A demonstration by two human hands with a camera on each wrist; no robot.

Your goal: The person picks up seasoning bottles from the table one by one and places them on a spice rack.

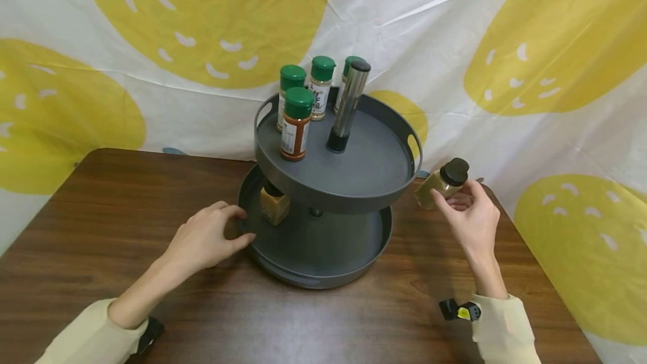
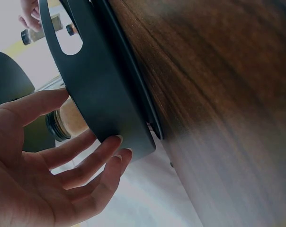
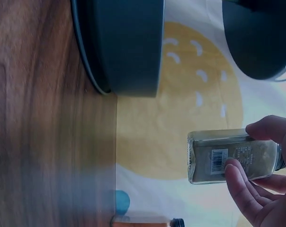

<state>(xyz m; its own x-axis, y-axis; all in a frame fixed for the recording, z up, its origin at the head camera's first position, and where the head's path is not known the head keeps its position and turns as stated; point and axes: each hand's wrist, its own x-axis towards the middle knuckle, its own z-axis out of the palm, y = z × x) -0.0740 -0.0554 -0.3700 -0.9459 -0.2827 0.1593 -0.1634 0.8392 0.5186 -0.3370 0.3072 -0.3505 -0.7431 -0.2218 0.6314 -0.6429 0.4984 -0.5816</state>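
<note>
My right hand [image 1: 475, 221] grips a square glass spice jar [image 1: 436, 189] with a black cap, tilted in the air right of the two-tier dark grey turntable [image 1: 315, 282]. Greenish-brown powder fills this jar, and a barcode label shows in the right wrist view. At the lower tier's left edge, my left hand [image 1: 204, 237] touches the tray wall [image 2: 105, 104] with its fingertips, fingers spread and slightly bent. Just inside that edge stands a square jar [image 1: 274, 206] of tan powder, its dark cap partly hidden by the upper tier [image 1: 374, 156].
Several green-capped spice bottles [image 1: 295, 128] stand on the upper tier's left and back, beside a tall metal cylinder [image 1: 352, 100] with black ends. Another black-capped jar [image 3: 143, 222] with orange-red contents lies low in the right wrist view. A patterned cloth [image 1: 202, 122] hangs behind the wooden table [image 1: 151, 201].
</note>
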